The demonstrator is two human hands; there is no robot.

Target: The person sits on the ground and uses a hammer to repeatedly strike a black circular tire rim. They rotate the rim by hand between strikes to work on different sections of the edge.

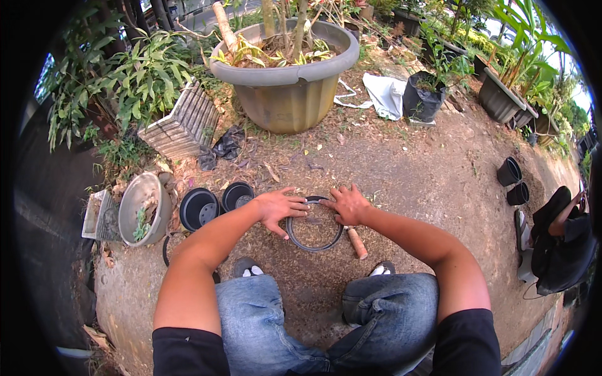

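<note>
1. In the head view, we squatted on bare garden soil with both forearms reaching forward over our blue-jeaned knees.
2. Between our feet stood a small round black plastic pot [315, 230], upright on the ground and filled nearly to its rim with brown crumbly soil.
3. Our left hand [278, 206] lay flat on the pot's left rim, fingers spread over the edge; its grip was released, pressing rather than clasping.
4. Our right hand [347, 203] rested on the upper right rim in the same way, palm down, grip likewise slack and closed on nothing.
5. A short wooden-handled tool [357, 242] lay on the ground just beside the pot's right side, untouched.
6. To the left sat two empty black plastic pots [216, 203] side by side, and beyond them a tilted grey bowl-shaped planter [142, 210].
7. A large olive-grey planter with woody stems [285, 72] stood well apart, farther ahead.
8. At the right edge another person in dark clothes [561, 247] sat near two more small black pots [513, 182].
9. We judged the step in hand to be firming and levelling the soil in the pot; the next move would call for even, gentle pressure so the pot stayed upright.
</note>
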